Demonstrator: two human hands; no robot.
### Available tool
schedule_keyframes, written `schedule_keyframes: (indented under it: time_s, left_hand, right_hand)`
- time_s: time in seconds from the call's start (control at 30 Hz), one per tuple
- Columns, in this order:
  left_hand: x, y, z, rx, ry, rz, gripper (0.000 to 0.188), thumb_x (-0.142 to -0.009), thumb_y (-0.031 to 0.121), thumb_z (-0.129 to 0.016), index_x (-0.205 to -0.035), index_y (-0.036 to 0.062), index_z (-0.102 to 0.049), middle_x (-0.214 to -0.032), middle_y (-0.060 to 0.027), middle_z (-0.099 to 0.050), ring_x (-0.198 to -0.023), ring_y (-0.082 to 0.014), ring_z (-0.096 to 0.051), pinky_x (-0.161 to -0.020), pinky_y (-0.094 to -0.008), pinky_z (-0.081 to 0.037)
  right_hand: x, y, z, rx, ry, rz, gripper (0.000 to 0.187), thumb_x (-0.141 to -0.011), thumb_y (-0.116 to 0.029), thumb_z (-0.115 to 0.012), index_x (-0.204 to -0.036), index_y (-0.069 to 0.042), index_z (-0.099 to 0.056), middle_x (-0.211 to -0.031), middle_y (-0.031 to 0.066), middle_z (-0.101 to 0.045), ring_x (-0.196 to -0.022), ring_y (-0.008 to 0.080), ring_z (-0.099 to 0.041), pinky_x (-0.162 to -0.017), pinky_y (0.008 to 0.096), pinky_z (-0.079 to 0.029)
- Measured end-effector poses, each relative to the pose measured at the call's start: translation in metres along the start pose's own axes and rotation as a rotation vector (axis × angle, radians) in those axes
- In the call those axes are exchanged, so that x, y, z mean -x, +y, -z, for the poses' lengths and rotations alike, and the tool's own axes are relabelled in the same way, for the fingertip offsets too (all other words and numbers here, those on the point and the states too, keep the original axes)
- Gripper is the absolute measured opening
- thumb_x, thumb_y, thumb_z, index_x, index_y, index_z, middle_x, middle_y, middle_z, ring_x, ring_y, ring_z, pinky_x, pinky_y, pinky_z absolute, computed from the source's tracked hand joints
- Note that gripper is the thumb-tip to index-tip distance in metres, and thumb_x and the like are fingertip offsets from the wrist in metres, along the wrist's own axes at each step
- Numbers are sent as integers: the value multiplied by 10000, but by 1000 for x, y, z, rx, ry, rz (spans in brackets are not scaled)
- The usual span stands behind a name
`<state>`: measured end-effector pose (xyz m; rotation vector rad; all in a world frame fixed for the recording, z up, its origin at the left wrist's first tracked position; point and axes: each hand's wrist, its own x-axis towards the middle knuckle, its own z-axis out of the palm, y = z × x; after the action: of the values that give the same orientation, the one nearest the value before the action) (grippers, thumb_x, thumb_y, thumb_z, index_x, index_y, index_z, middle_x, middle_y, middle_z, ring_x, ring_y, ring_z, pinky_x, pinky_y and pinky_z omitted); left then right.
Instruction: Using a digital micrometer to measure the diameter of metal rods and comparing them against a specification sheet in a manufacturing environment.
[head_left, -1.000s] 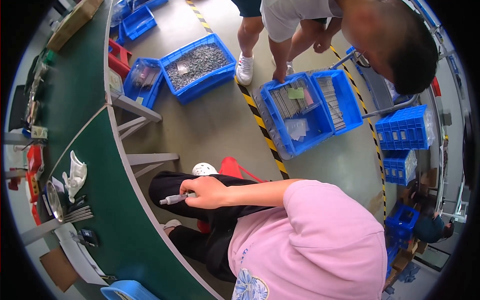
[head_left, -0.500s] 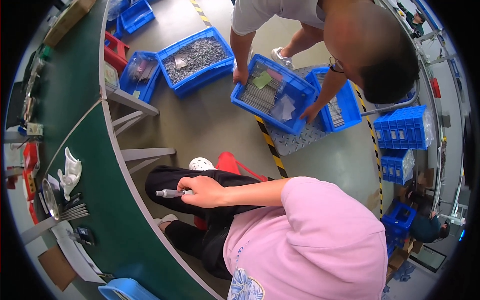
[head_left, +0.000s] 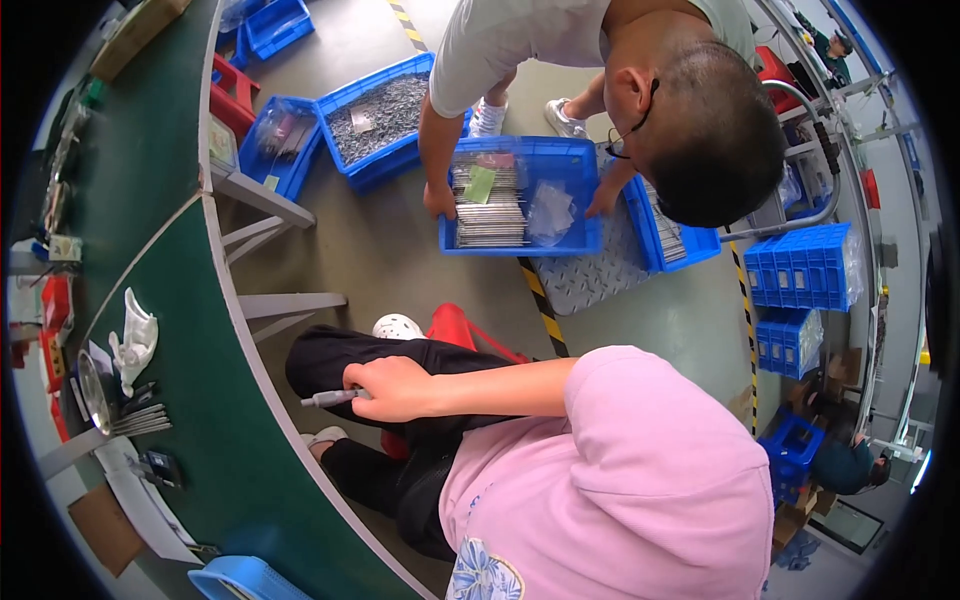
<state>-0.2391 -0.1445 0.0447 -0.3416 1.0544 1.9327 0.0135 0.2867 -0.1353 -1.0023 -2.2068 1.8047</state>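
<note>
Down by the seated person's lap, one hand (head_left: 395,388) is curled tight around a slim grey pen-shaped tool (head_left: 328,398), its tip poking out toward the curved edge of the green bench (head_left: 215,400); the grip looks like a resting hold, kept low over the black trousers so the tool stays ready without touching the bench. From where the arm meets the pink shirt, I take it for the left hand, though I would not swear to it. The forearm lies almost level across the thighs, wrist straight, knuckles up. The person's other hand does not show at all, so I cannot tell what it is doing. On the bench, near its far left edge, lie a crumpled white glove (head_left: 133,340) and a row of metal tools (head_left: 135,420) beside a round metal dish (head_left: 90,390), all well apart from the hand. Across the floor a co-worker bends over and grips a blue crate (head_left: 520,200) of stacked parts by both side rims, presumably to keep it level; more blue bins (head_left: 375,120) sit near the bench's legs.
</note>
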Motion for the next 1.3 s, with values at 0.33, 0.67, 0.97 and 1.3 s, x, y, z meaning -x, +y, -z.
schedule_keyframes:
  time_s: [0.33,0.67,0.97,1.3]
  left_hand:
    - [-38,-69,-86,-1050,882,-555,356,-788,195,-517,-1037,-59,-531,-1077,-172,-510,-984,-271,-466,-861,-371,-338]
    - [-39,-60,-59,-1369,917,-642,296,-810,172,-510,-980,-66,-560,-967,-157,-554,-846,-238,-505,-746,-334,-401]
    - [-39,-58,-49,-1360,949,-644,305,-775,178,-564,-986,-42,-559,-972,-141,-553,-849,-226,-504,-750,-320,-402]
    - [-38,-61,-51,-1324,898,-665,267,-770,159,-563,-962,-27,-566,-950,-134,-546,-830,-217,-492,-731,-322,-401]
  right_hand:
    - [-32,-1,-43,201,-117,166,215,-654,-231,-524,-774,-53,-528,-686,119,-578,-658,308,-560,-587,416,-439]
    - [-32,4,-57,314,-130,174,235,-630,-248,-546,-746,-45,-520,-668,123,-564,-648,312,-566,-575,414,-452]
    - [-27,3,-59,364,-151,195,251,-620,-252,-567,-746,-38,-529,-684,128,-575,-662,301,-576,-593,402,-460]
    - [-21,10,-63,409,-156,277,277,-627,-252,-582,-785,-41,-497,-724,122,-532,-643,304,-560,-554,402,-456]
